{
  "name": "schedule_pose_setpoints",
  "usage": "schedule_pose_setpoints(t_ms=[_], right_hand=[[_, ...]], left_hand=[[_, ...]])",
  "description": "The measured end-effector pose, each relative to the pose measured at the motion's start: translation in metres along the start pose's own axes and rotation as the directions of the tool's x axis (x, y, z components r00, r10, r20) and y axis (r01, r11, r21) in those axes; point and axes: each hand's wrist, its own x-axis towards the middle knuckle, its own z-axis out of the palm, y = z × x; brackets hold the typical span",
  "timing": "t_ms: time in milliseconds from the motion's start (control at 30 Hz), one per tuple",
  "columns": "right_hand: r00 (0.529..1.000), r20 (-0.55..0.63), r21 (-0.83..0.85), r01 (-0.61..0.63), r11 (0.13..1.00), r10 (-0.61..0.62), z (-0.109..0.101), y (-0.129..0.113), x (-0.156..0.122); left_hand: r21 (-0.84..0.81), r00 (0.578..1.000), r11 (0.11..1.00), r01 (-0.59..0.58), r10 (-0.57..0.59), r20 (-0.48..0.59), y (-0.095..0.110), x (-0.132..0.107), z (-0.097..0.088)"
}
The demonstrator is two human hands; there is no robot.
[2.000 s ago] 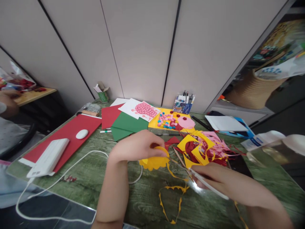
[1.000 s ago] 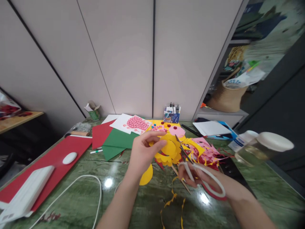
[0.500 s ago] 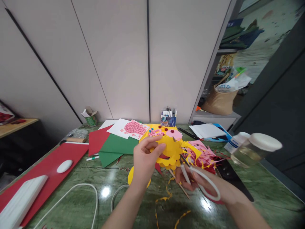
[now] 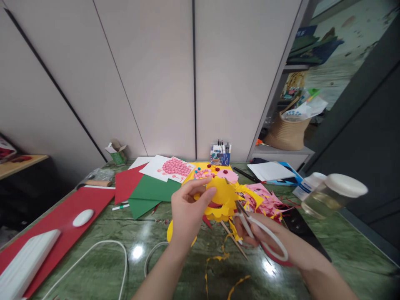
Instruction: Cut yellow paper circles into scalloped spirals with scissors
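A yellow paper piece (image 4: 222,192) with a scalloped edge is pinched between the thumb and fingers of my left hand (image 4: 191,204). My right hand (image 4: 261,233) grips white-handled scissors (image 4: 271,241), whose blades meet the right side of the yellow paper. A thin yellow offcut (image 4: 224,252) hangs or lies below the paper, curling over the green marbled table (image 4: 125,273). Behind the scissors sits a pile of pink, red and yellow paper scraps (image 4: 265,199). A thin wooden stick (image 4: 236,241) lies under my hands.
To the left are red sheets (image 4: 128,185), green sheets (image 4: 156,188), a white mouse (image 4: 83,217) and a white cable (image 4: 125,254). A white card with pink dots (image 4: 175,166) and a pen box (image 4: 220,154) stand behind. A lidded jar (image 4: 325,204) stands right.
The scissors have shifted slightly at the paper's right edge, and their handles have spread a little. The yellow paper has tilted a little in my left hand.
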Motion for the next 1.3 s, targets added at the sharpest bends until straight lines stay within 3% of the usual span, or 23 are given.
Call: schedule_pose_setpoints(t_ms=[267, 667, 1000, 1300], right_hand=[[0.999, -0.034, 0.036, -0.028, 0.999, 0.029, 0.001, 0.003, -0.006], [0.992, -0.042, -0.002, -0.116, 0.993, 0.116, -0.004, 0.001, -0.010], [0.991, -0.046, -0.099, -0.127, 0.987, 0.123, -0.004, 0.000, -0.012], [0.990, -0.053, -0.122, -0.134, 0.983, 0.128, -0.002, 0.007, -0.014]], left_hand=[[0.045, 0.998, 0.997, -0.059, 0.060, -0.014, 0.005, -0.002, -0.003], [0.104, 1.000, 0.995, -0.011, 0.009, 0.019, 0.021, -0.002, -0.009], [0.219, 0.984, 0.976, -0.004, -0.035, 0.175, 0.024, 0.003, -0.024], [0.230, 0.968, 0.973, 0.021, -0.077, 0.238, 0.026, 0.003, -0.027]])
